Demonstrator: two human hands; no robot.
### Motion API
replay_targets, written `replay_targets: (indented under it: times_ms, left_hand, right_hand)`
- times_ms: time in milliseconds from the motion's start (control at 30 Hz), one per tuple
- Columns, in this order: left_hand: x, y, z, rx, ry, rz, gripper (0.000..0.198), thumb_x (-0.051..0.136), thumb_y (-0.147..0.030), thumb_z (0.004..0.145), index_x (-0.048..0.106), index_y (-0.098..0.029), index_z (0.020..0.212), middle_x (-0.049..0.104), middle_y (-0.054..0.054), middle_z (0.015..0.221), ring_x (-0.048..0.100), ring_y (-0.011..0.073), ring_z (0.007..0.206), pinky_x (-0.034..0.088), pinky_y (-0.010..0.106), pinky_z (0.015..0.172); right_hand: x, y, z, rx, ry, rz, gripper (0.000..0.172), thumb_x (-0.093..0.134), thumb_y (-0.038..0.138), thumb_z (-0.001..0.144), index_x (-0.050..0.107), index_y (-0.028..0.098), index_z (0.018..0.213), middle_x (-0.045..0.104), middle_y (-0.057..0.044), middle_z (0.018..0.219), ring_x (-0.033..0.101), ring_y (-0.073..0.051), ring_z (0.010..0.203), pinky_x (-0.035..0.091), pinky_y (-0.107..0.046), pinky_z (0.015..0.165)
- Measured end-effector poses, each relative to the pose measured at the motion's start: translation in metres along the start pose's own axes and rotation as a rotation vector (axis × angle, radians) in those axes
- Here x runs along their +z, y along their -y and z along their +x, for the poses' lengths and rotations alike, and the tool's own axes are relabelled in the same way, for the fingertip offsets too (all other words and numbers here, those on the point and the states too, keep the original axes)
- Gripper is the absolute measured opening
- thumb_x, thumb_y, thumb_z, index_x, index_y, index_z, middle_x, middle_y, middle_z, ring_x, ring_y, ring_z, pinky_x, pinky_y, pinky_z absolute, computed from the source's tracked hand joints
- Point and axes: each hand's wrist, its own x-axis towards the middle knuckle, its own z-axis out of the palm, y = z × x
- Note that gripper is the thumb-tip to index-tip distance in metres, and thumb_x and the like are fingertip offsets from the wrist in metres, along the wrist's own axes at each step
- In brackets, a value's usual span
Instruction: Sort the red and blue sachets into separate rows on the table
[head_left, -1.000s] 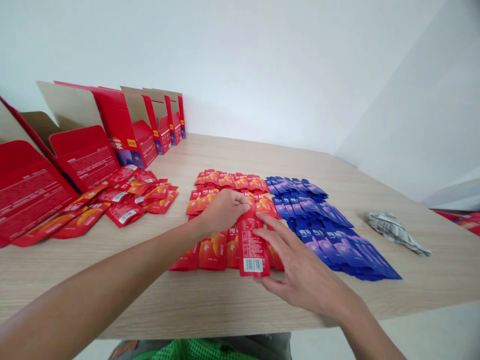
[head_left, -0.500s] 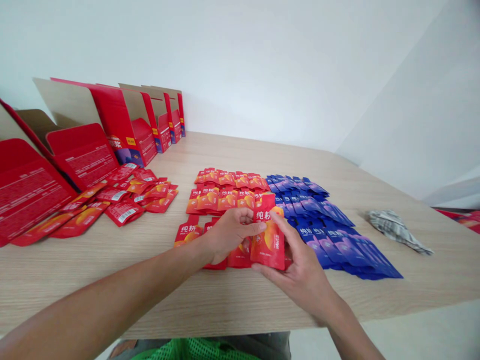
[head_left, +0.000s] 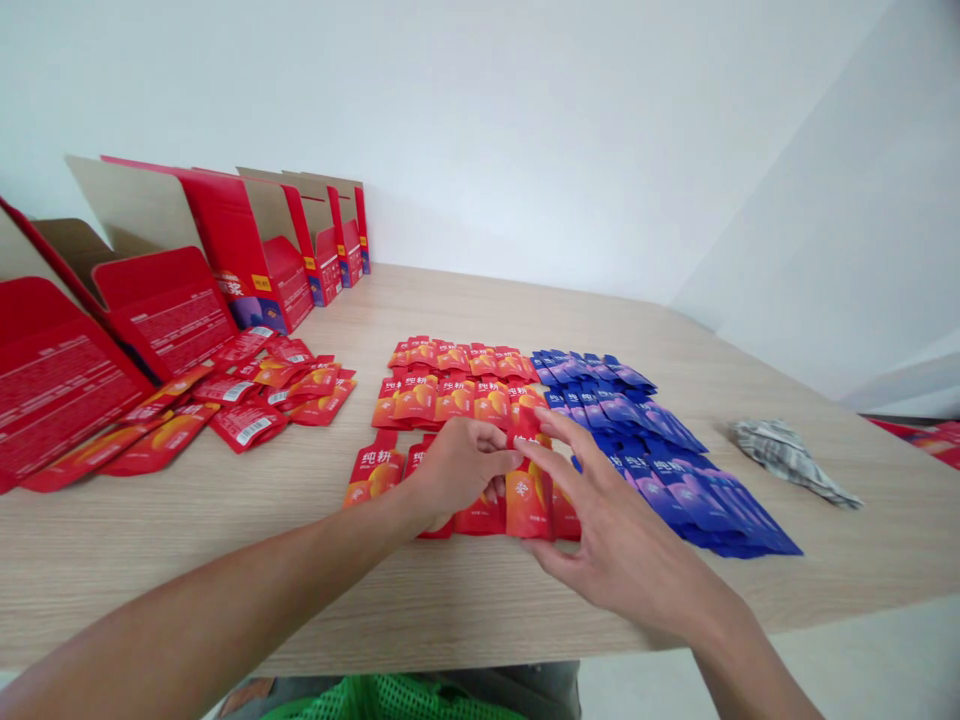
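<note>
Over the front row of red pouches (head_left: 375, 470), my left hand (head_left: 469, 470) has its fingers curled, thumb and fingertips at the left edge of a red pouch (head_left: 529, 495). My right hand (head_left: 592, 500) is spread around that pouch's right side, fingertips at its top and thumb near its bottom edge. The pouch lies among the others in the front row. Two more rows of red pouches (head_left: 454, 398) lie behind. Rows of blue pouches (head_left: 675, 490) adjoin them on the right, partly behind my right hand.
Open red cartons (head_left: 165, 310) stand along the left and back left. A loose pile of red pouches (head_left: 251, 420) lies before them. A crumpled checked cloth (head_left: 787, 455) rests at the right on the wooden table (head_left: 420, 640). A wall rises behind.
The red pouch between my hands has gone down onto the front row. My right hand has spread its fingers and turned over the pouch's right side; my left hand has barely moved.
</note>
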Motion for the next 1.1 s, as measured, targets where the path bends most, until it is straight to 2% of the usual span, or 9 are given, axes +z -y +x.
replay_targets:
  times_ms: [267, 400, 500, 567, 667, 900, 1100]
  left_hand:
    - [0.000, 0.006, 0.003, 0.020, 0.024, -0.039, 0.034, 0.089, -0.036, 0.077, 0.063, -0.017, 0.065, 0.060, -0.004, 0.053, 0.053, 0.0087, 0.045, 0.043, 0.021, 0.048]
    - [0.001, 0.004, 0.002, 0.000, 0.016, -0.036, 0.027, 0.081, -0.029, 0.084, 0.065, -0.017, 0.067, 0.063, -0.002, 0.055, 0.054, 0.0085, 0.044, 0.044, 0.020, 0.048]
    - [-0.002, -0.002, 0.003, -0.006, -0.042, -0.013, 0.020, 0.070, -0.020, 0.090, 0.065, -0.017, 0.071, 0.068, 0.001, 0.059, 0.057, 0.0089, 0.045, 0.045, 0.020, 0.048]
    - [-0.006, -0.006, 0.005, -0.004, -0.100, -0.014, 0.011, 0.067, -0.010, 0.087, 0.065, -0.017, 0.078, 0.071, 0.001, 0.064, 0.059, 0.0093, 0.048, 0.045, 0.019, 0.048]
    - [-0.013, -0.009, 0.007, 0.005, -0.165, -0.008, 0.017, 0.064, -0.001, 0.079, 0.065, -0.017, 0.084, 0.073, 0.000, 0.068, 0.061, 0.0096, 0.052, 0.044, 0.018, 0.047]
    - [-0.021, -0.008, 0.007, 0.011, -0.181, -0.003, 0.016, 0.063, -0.002, 0.082, 0.066, -0.017, 0.087, 0.074, 0.002, 0.072, 0.061, 0.0101, 0.054, 0.044, 0.019, 0.049]
    - [-0.025, -0.009, 0.008, 0.007, -0.168, -0.004, 0.015, 0.061, -0.002, 0.083, 0.067, -0.016, 0.084, 0.073, 0.002, 0.072, 0.061, 0.0093, 0.054, 0.044, 0.019, 0.050]
  right_hand:
    - [-0.003, -0.004, 0.006, 0.057, 0.046, 0.050, 0.106, 0.082, 0.031, 0.081, 0.023, 0.036, 0.169, 0.026, -0.011, 0.174, 0.039, -0.034, 0.158, 0.045, -0.053, 0.125]
    - [-0.006, -0.009, 0.008, 0.056, 0.060, 0.046, 0.115, 0.085, 0.031, 0.078, 0.016, 0.036, 0.171, 0.031, -0.013, 0.171, 0.039, -0.035, 0.158, 0.044, -0.054, 0.125]
    - [-0.012, -0.019, 0.009, 0.063, 0.066, 0.044, 0.117, 0.085, 0.031, 0.076, 0.015, 0.034, 0.171, 0.033, -0.014, 0.170, 0.040, -0.036, 0.157, 0.043, -0.055, 0.125]
    - [-0.017, -0.029, 0.011, 0.073, 0.075, 0.042, 0.119, 0.085, 0.031, 0.075, 0.015, 0.033, 0.171, 0.033, -0.014, 0.170, 0.041, -0.036, 0.156, 0.043, -0.056, 0.125]
    - [-0.020, -0.043, 0.013, 0.083, 0.142, 0.052, 0.121, 0.086, 0.031, 0.074, 0.015, 0.030, 0.172, 0.035, -0.016, 0.170, 0.044, -0.038, 0.154, 0.044, -0.056, 0.123]
    - [-0.010, -0.051, 0.021, 0.082, 0.270, 0.094, 0.120, 0.088, 0.031, 0.070, 0.024, 0.027, 0.171, 0.042, -0.016, 0.167, 0.047, -0.036, 0.152, 0.045, -0.055, 0.123]
    - [-0.007, -0.053, 0.024, 0.122, 0.353, 0.137, 0.121, 0.090, 0.030, 0.069, 0.025, 0.024, 0.172, 0.035, -0.017, 0.172, 0.042, -0.036, 0.156, 0.044, -0.054, 0.124]
